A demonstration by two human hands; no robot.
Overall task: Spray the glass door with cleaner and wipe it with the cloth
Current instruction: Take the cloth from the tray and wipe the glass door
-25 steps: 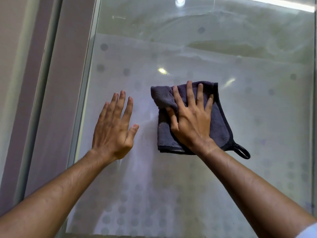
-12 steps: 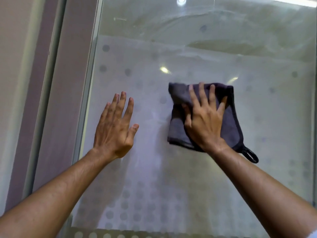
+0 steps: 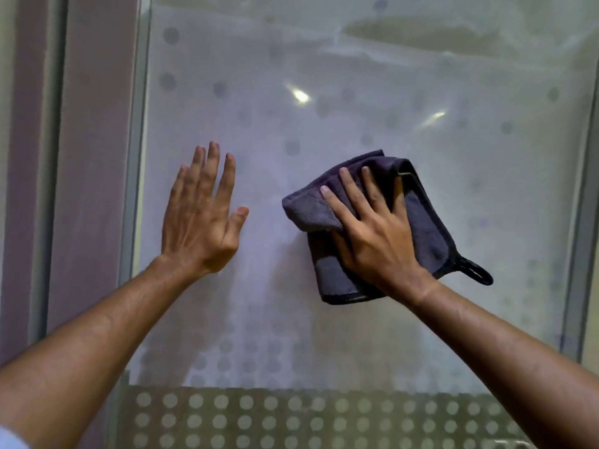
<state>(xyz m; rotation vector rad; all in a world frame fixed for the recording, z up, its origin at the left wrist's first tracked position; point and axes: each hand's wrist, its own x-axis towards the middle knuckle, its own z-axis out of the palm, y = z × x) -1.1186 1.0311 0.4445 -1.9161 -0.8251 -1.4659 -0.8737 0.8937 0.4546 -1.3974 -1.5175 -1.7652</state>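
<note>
The glass door (image 3: 372, 92) fills the view, frosted with faint dots and hazy streaks near its top. A dark grey cloth (image 3: 428, 228), folded, with a black hanging loop at its lower right, lies flat against the glass at centre right. My right hand (image 3: 372, 234) presses on it with straight, spread fingers. My left hand (image 3: 201, 215) rests flat on the bare glass to the left of the cloth, fingers straight and pointing up. No spray bottle is in view.
A metal frame edge (image 3: 136, 189) runs down the glass's left side, with a mauve wall panel (image 3: 90, 157) beyond it. Another frame edge (image 3: 583, 222) bounds the right. A band of dense pale dots (image 3: 291, 419) crosses the bottom of the glass.
My right hand slid the cloth first to the right, then lower on the glass, its top left corner bunching. The view tilted down. My left hand stayed flat on the glass.
</note>
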